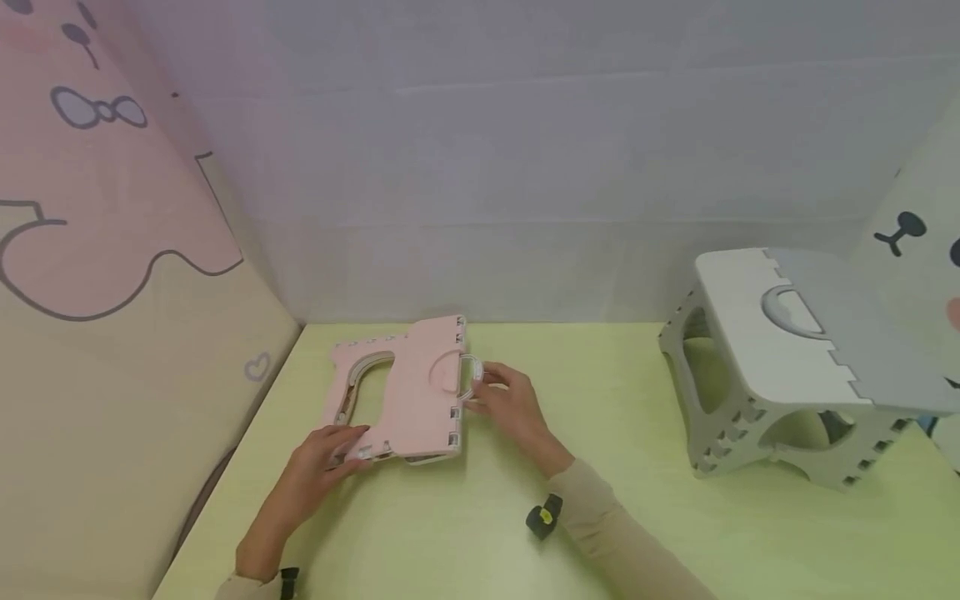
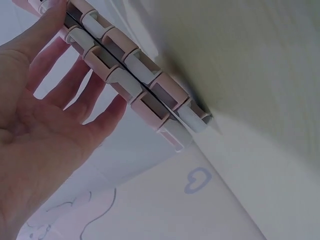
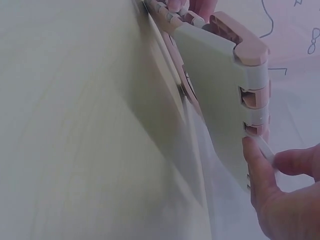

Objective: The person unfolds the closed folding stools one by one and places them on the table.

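A pink folding step stool is folded flat above the light green table, its white carry handle sticking out at the right edge. My left hand holds its near left corner, thumb on one side and fingers on the other. Along that edge the left wrist view shows interlocking pink and white hinge knuckles. My right hand pinches the handle between thumb and fingers. In the right wrist view, the stool's pale panel stands tilted, with the right-hand fingers at its hinged edge.
To the right stands an unfolded white and grey folding stool on the table. A pale wall covering rises behind. A cartoon-printed cloth hangs along the left side, another printed cloth at the right.
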`<state>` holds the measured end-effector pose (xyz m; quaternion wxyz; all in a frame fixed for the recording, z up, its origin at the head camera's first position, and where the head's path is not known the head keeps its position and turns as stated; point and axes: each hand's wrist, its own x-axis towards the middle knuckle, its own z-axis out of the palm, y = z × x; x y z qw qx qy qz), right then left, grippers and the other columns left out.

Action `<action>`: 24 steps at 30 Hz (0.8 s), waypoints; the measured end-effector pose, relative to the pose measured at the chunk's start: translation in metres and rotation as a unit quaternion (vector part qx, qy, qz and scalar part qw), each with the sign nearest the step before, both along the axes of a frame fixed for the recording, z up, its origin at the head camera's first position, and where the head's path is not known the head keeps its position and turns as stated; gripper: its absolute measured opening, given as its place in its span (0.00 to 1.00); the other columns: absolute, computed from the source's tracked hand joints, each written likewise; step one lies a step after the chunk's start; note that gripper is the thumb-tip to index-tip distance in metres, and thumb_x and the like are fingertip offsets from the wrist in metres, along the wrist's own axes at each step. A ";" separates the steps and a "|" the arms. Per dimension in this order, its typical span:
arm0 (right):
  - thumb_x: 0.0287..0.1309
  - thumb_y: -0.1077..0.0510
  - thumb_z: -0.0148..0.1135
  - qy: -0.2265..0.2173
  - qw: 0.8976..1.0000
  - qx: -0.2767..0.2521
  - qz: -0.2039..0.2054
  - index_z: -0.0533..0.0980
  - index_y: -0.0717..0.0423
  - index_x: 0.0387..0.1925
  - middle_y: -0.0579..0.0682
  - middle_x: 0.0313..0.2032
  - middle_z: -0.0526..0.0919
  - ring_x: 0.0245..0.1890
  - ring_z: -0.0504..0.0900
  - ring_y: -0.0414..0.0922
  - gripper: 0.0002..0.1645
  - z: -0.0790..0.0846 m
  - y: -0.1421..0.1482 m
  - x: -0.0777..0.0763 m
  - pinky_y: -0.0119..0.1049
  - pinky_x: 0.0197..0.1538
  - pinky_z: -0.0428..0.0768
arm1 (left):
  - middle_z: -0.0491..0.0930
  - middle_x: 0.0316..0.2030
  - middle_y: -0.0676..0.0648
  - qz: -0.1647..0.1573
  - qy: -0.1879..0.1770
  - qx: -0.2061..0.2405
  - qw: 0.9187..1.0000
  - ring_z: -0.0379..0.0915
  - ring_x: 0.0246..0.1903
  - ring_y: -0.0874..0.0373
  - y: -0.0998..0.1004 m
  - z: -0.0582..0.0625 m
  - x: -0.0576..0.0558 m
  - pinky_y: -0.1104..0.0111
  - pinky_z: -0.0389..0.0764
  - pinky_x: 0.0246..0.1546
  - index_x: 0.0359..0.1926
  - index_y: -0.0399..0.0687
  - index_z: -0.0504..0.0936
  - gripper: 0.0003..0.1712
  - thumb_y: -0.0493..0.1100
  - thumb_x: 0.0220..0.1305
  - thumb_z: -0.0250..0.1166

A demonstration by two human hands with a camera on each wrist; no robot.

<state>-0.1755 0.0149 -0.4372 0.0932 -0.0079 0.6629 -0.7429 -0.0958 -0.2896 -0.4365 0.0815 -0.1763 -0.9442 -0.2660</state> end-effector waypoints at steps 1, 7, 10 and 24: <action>0.70 0.64 0.62 0.000 1.000 0.000 -0.002 0.73 0.69 0.64 0.64 0.53 0.78 0.46 0.86 0.52 0.24 0.001 0.001 0.000 0.40 0.48 0.87 | 0.83 0.53 0.39 -0.002 0.005 0.000 1.000 0.77 0.54 0.38 0.001 -0.001 0.000 0.42 0.80 0.50 0.58 0.39 0.84 0.27 0.36 0.56 0.77; 0.71 0.65 0.61 0.006 1.000 0.004 -0.009 0.73 0.69 0.64 0.65 0.54 0.78 0.47 0.86 0.52 0.24 0.003 0.008 -0.002 0.38 0.47 0.87 | 0.84 0.51 0.41 -0.003 0.028 0.011 1.000 0.78 0.54 0.37 0.007 -0.003 -0.001 0.42 0.80 0.50 0.56 0.39 0.85 0.26 0.36 0.54 0.78; 0.71 0.65 0.61 0.001 1.000 0.005 -0.015 0.72 0.70 0.65 0.65 0.54 0.78 0.47 0.86 0.52 0.24 0.004 0.013 -0.001 0.38 0.47 0.87 | 0.85 0.50 0.41 -0.010 0.034 0.018 0.999 0.78 0.53 0.38 0.011 -0.003 -0.001 0.42 0.80 0.49 0.54 0.39 0.86 0.25 0.34 0.54 0.78; 0.69 0.67 0.61 -0.023 0.999 0.009 -0.034 0.74 0.69 0.64 0.65 0.54 0.77 0.41 0.87 0.50 0.24 0.013 0.032 -0.001 0.37 0.45 0.87 | 0.85 0.50 0.42 -0.011 0.022 0.027 0.999 0.78 0.52 0.42 0.029 -0.006 -0.006 0.45 0.81 0.50 0.53 0.40 0.87 0.24 0.35 0.53 0.79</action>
